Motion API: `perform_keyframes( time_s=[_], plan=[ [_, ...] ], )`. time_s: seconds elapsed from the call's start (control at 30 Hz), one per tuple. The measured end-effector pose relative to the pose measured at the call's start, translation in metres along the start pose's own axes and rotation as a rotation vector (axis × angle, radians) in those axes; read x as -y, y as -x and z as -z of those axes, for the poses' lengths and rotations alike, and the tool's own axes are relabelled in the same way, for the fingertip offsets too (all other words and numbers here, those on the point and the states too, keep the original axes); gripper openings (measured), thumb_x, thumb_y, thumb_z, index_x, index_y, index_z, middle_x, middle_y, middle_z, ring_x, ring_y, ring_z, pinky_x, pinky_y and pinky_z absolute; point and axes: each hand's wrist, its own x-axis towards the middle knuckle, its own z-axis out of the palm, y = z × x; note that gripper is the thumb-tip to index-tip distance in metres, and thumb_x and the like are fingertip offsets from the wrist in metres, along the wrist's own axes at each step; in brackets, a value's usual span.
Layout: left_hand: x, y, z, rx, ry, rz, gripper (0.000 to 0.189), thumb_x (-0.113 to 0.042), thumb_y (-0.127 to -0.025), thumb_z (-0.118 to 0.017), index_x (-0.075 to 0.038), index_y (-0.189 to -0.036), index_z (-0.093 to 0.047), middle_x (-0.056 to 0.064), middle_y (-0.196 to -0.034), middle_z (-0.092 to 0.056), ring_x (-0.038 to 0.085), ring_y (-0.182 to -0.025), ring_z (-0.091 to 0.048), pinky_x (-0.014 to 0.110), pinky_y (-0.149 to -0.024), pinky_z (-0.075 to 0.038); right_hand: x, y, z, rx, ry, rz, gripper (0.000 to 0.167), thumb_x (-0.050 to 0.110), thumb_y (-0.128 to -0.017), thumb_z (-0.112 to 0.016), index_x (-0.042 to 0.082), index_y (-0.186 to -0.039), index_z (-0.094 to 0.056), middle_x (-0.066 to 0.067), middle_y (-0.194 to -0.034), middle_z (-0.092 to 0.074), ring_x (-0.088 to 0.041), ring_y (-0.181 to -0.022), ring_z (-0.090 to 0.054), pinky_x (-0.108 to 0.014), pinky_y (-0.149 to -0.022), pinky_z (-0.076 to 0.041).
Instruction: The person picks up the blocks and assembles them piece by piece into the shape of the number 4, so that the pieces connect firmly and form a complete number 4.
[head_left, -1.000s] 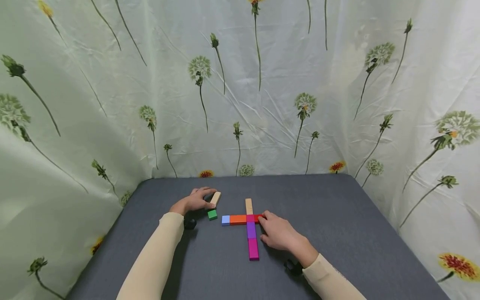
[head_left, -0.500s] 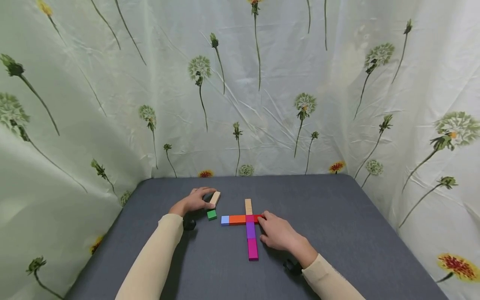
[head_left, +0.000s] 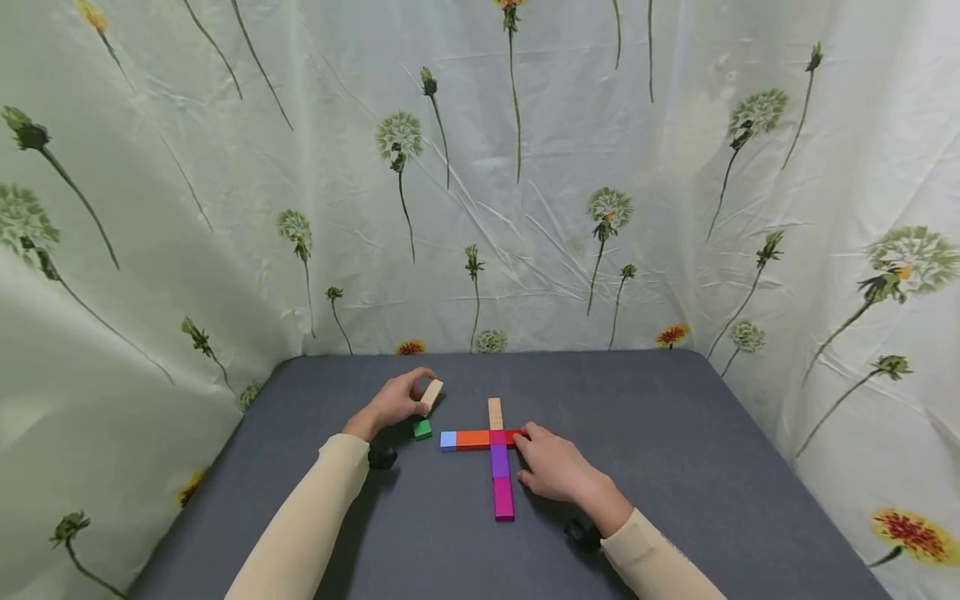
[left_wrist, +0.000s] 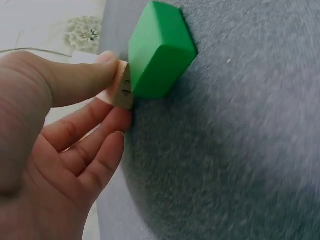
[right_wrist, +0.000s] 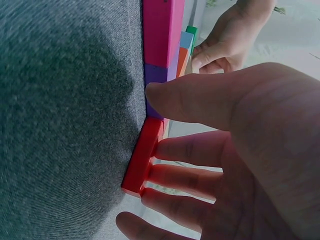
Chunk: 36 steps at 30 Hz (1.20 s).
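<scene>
My left hand [head_left: 396, 400] pinches a plain wooden block [head_left: 432, 397] between thumb and fingers at the back left of the table. In the left wrist view a handwritten mark shows on that block's end. Just in front of it lies a green block [left_wrist: 160, 50]. Several blocks form a flat cross: a wooden one [head_left: 495, 412], a light blue one [head_left: 448, 442], an orange one [head_left: 473, 440], a purple one [head_left: 499, 461] and magenta ones [head_left: 504, 500]. My right hand [head_left: 558, 467] rests its fairly straight fingers against the red block [right_wrist: 142, 160], with its thumb by the purple block.
A dark grey tabletop [head_left: 637, 417] carries everything. Behind it and at both sides hangs a pale curtain [head_left: 555, 167] printed with dandelions. A black device [head_left: 382, 457] sits at the left wrist, another black device [head_left: 583, 535] at the right.
My left hand has drawn its fingers in and shifted the wooden block slightly, and the block now appears raised or tilted. My right hand and the cross of blocks stay put.
</scene>
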Motion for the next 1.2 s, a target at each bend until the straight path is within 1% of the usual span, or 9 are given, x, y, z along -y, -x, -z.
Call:
perform_keyframes(
  time_s=[0.17, 0.3, 0.4, 0.53, 0.67, 0.77, 0.9, 1.13, 1.2],
  plan=[
    [-0.004, -0.001, -0.004, 0.008, 0.027, -0.026, 0.052, -0.004, -0.088, -0.076, -0.022, -0.133, -0.057, 0.004, -0.089, -0.066, 0.02, -0.078, -0.06, 0.037, -0.073, -0.05, -0.003, -0.001, -0.002, 0.004, -0.004, 0.003, 0.055, 0.032, -0.091, -0.074, 0.003, -0.136, -0.06, -0.011, -0.123, -0.057, -0.022, -0.108, -0.058, -0.042, -0.088, -0.054],
    [-0.006, 0.001, -0.005, 0.003, 0.038, -0.037, 0.052, -0.002, -0.088, -0.075, -0.018, -0.135, -0.057, 0.005, -0.088, -0.065, 0.02, -0.077, -0.06, 0.037, -0.071, -0.049, -0.003, -0.001, -0.003, 0.003, -0.005, 0.009, 0.054, 0.031, -0.09, -0.074, 0.003, -0.135, -0.061, -0.011, -0.123, -0.057, -0.022, -0.107, -0.058, -0.042, -0.088, -0.054],
    [-0.006, 0.003, -0.005, -0.009, 0.047, -0.029, 0.055, -0.002, -0.088, -0.076, -0.016, -0.138, -0.057, 0.005, -0.087, -0.065, 0.02, -0.076, -0.06, 0.037, -0.07, -0.049, -0.003, -0.001, -0.003, 0.006, 0.001, 0.01, 0.053, 0.031, -0.09, -0.074, 0.003, -0.134, -0.061, -0.01, -0.121, -0.057, -0.021, -0.105, -0.059, -0.041, -0.086, -0.054],
    [-0.005, 0.003, -0.004, -0.016, 0.064, -0.005, 0.056, -0.003, -0.089, -0.076, -0.018, -0.14, -0.058, 0.006, -0.089, -0.065, 0.021, -0.077, -0.061, 0.037, -0.07, -0.05, -0.003, -0.001, -0.004, 0.003, 0.0, 0.014, 0.054, 0.031, -0.091, -0.074, 0.003, -0.135, -0.061, -0.01, -0.12, -0.057, -0.02, -0.103, -0.058, -0.041, -0.085, -0.055],
    [-0.007, 0.002, 0.0, -0.012, 0.094, 0.014, 0.056, -0.003, -0.088, -0.076, -0.018, -0.139, -0.059, 0.009, -0.093, -0.066, 0.022, -0.078, -0.062, 0.037, -0.07, -0.052, -0.003, -0.001, -0.003, -0.002, 0.003, 0.016, 0.057, 0.032, -0.091, -0.074, 0.002, -0.137, -0.06, -0.01, -0.122, -0.057, -0.021, -0.106, -0.058, -0.041, -0.087, -0.054],
    [-0.01, 0.001, 0.003, -0.01, 0.108, 0.016, 0.055, -0.005, -0.088, -0.076, -0.018, -0.138, -0.059, 0.01, -0.095, -0.065, 0.022, -0.078, -0.063, 0.037, -0.069, -0.052, -0.002, -0.002, -0.002, 0.002, 0.005, 0.01, 0.058, 0.032, -0.09, -0.075, 0.002, -0.138, -0.059, -0.01, -0.123, -0.057, -0.02, -0.107, -0.057, -0.04, -0.088, -0.054],
    [-0.013, 0.002, 0.003, -0.027, 0.104, 0.018, 0.053, -0.006, -0.088, -0.077, -0.021, -0.136, -0.059, 0.009, -0.096, -0.065, 0.023, -0.079, -0.062, 0.037, -0.07, -0.052, -0.001, -0.002, -0.002, 0.001, 0.003, 0.007, 0.059, 0.033, -0.09, -0.075, 0.002, -0.138, -0.059, -0.01, -0.123, -0.057, -0.021, -0.107, -0.058, -0.041, -0.088, -0.054],
    [-0.023, 0.004, -0.002, -0.055, 0.108, -0.009, 0.054, -0.006, -0.088, -0.078, -0.016, -0.137, -0.059, 0.007, -0.096, -0.067, 0.023, -0.084, -0.061, 0.036, -0.069, -0.052, -0.001, -0.001, -0.002, -0.004, 0.004, 0.009, 0.059, 0.032, -0.09, -0.075, 0.002, -0.138, -0.059, -0.011, -0.123, -0.057, -0.021, -0.107, -0.058, -0.042, -0.088, -0.054],
    [-0.026, 0.004, -0.003, -0.057, 0.12, -0.017, 0.053, -0.007, -0.087, -0.079, -0.017, -0.136, -0.06, 0.006, -0.095, -0.067, 0.022, -0.083, -0.062, 0.036, -0.068, -0.052, -0.002, -0.001, -0.002, -0.003, 0.002, 0.008, 0.059, 0.032, -0.091, -0.075, 0.002, -0.138, -0.059, -0.011, -0.123, -0.057, -0.021, -0.107, -0.058, -0.042, -0.087, -0.054]
  ],
)
